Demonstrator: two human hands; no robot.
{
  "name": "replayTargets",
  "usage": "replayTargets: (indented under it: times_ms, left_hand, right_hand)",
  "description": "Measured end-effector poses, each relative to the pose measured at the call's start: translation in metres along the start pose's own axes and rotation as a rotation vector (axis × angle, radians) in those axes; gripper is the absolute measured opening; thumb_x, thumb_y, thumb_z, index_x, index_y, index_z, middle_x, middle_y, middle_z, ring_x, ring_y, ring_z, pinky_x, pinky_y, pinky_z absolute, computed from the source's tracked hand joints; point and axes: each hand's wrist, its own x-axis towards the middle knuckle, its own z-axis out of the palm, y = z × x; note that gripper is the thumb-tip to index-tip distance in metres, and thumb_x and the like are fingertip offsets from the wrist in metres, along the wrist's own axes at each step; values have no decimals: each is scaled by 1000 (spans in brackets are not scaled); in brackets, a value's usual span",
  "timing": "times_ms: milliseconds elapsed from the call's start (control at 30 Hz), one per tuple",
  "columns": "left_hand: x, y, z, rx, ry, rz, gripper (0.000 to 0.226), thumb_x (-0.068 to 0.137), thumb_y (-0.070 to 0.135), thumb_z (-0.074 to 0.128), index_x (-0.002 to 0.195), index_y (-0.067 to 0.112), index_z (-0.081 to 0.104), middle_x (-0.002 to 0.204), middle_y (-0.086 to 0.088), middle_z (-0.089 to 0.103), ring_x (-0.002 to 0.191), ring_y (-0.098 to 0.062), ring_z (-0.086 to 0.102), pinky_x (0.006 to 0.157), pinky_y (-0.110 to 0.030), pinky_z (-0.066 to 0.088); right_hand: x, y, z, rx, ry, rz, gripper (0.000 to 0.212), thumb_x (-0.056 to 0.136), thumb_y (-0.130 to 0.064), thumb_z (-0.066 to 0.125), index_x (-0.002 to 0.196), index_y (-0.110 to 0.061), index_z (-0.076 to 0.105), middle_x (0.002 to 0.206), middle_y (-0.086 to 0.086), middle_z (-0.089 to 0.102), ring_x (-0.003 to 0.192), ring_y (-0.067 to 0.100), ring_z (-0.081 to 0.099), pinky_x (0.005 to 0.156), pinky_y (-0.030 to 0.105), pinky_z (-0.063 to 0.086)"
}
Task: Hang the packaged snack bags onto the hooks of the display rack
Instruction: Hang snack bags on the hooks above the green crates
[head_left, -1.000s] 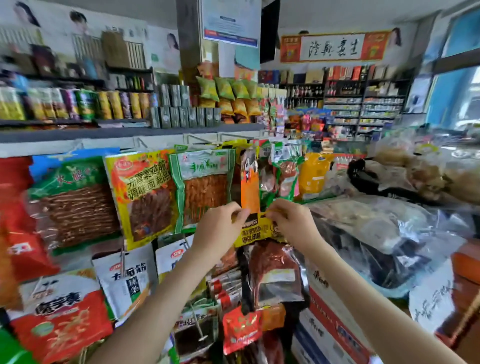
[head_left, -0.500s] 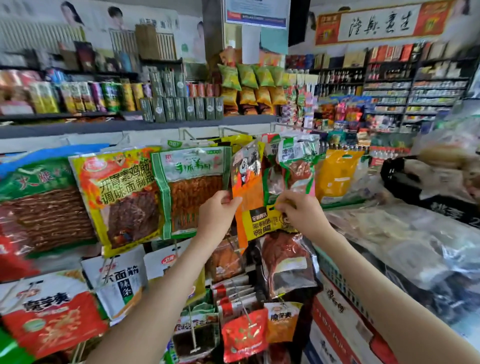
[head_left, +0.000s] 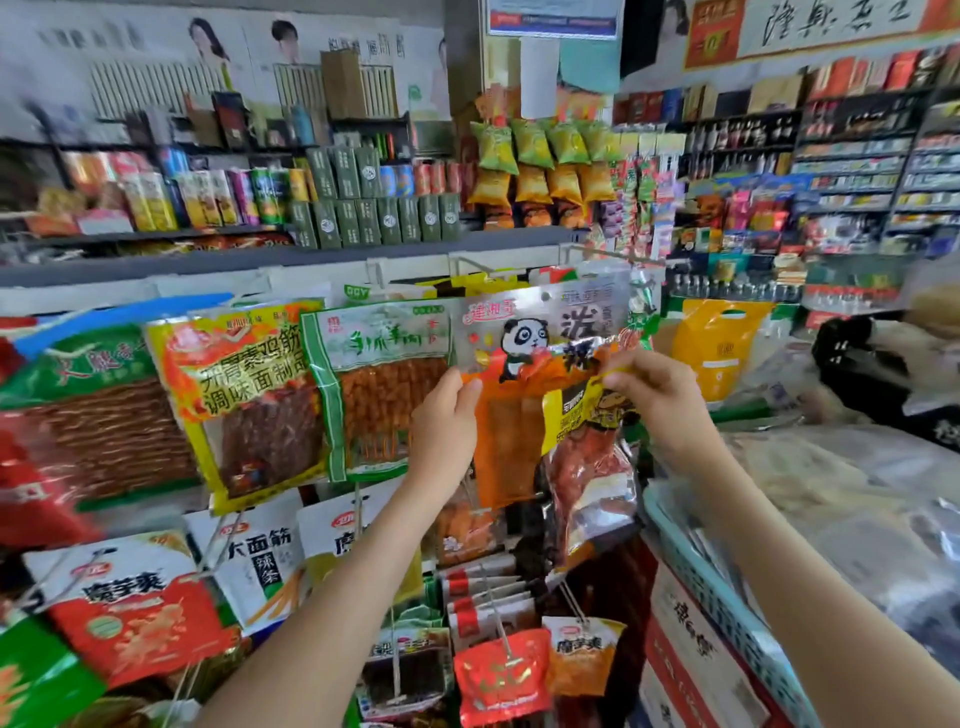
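Observation:
I hold an orange snack bag with a panda print (head_left: 524, 358) flat toward me, in front of the display rack's top row. My left hand (head_left: 445, 421) pinches its left edge; my right hand (head_left: 652, 397) pinches its right edge. The bag's hang hole sits near its top, just below a metal hook (head_left: 608, 253) that juts from the rack. Whether the hole is on a hook I cannot tell. A green bag (head_left: 376, 384) and a yellow bag (head_left: 249, 395) hang to its left.
Lower hooks carry several white, red and orange bags (head_left: 501, 675). A grey shelf (head_left: 218, 257) with cans and boxes runs above the rack. Cartons (head_left: 691, 660) and plastic-wrapped goods (head_left: 852, 499) crowd the right side.
Both hands have raised the panda bag and turned it from edge-on to face me. The camera has moved closer and tilted up.

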Motion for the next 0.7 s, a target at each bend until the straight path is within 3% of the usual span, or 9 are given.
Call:
replayTargets:
  times_ms: [100, 167, 233, 300, 367, 467, 600, 633, 700]
  left_hand:
    - [-9, 13, 1, 60, 0, 51, 30, 100, 25, 40, 72, 36, 34, 61, -2, 34, 52, -13, 32, 58, -31, 25]
    - [-15, 13, -2, 36, 46, 36, 26, 100, 24, 41, 75, 32, 44, 62, 5, 37, 53, -8, 34, 57, -31, 29]
    - [-20, 5, -7, 14, 119, -27, 18, 100, 25, 40, 100, 27, 58, 77, 8, 44, 67, -5, 41, 64, -35, 37]
    - [-24, -9, -18, 19, 227, -82, 20, 100, 25, 40, 89, 20, 56, 74, 8, 42, 65, -7, 39, 68, -34, 34]
    - [-29, -22, -31, 72, 327, -132, 29, 100, 24, 39, 78, 8, 51, 63, 0, 37, 56, -16, 33, 62, -34, 27]
    - [-41, -33, -51, 124, 420, -171, 28, 100, 21, 38, 76, 16, 51, 66, -7, 45, 59, -21, 39, 60, -33, 28]
    - [-56, -29, -73, 114, 593, -213, 34, 102, 18, 35, 71, 31, 40, 68, 15, 31, 59, 1, 32, 57, -20, 24]
    - [-58, -30, -78, 100, 623, -212, 29, 102, 18, 35, 76, 25, 47, 69, 15, 33, 60, 0, 35, 58, -23, 27]
    - [-60, -34, -88, 103, 687, -203, 26, 102, 18, 35, 92, 3, 54, 70, -2, 44, 67, -21, 47, 63, -35, 33]
  right_hand:
    - [0, 1, -14, 73, 2, -2, 20, 86, 3, 57, 74, -14, 59, 70, -18, 61, 71, -1, 53, 70, 14, 43]
    - [-2, 3, -20, 122, -8, 23, 21, 84, 7, 55, 73, -10, 58, 66, -17, 60, 66, -1, 52, 65, 11, 42]
    - [-3, 6, -22, 115, -22, 47, 19, 83, 7, 57, 73, -9, 59, 66, -14, 60, 65, 1, 53, 64, 11, 43]
    - [-2, 8, -20, 36, -53, 78, 16, 84, 3, 60, 74, -9, 61, 70, -7, 61, 66, 4, 54, 67, 14, 45]
    - [3, 10, -13, -34, -91, 113, 11, 84, -1, 61, 76, -9, 63, 75, 1, 63, 69, 10, 57, 69, 22, 48]
    - [12, 9, 5, -158, -144, 101, 5, 86, -7, 61, 82, -7, 65, 79, 12, 65, 72, 22, 59, 69, 34, 47]
    - [31, 2, 31, -283, -89, 32, 7, 86, -12, 60, 83, -15, 65, 74, 4, 64, 63, 17, 55, 63, 32, 44]
    - [36, -1, 37, -275, -59, 29, 7, 86, -11, 59, 84, -15, 65, 72, 2, 63, 60, 14, 53, 59, 28, 41]
    - [45, -9, 46, -230, -1, 37, 6, 87, -11, 59, 85, -14, 65, 71, 1, 61, 57, 13, 49, 52, 21, 38]
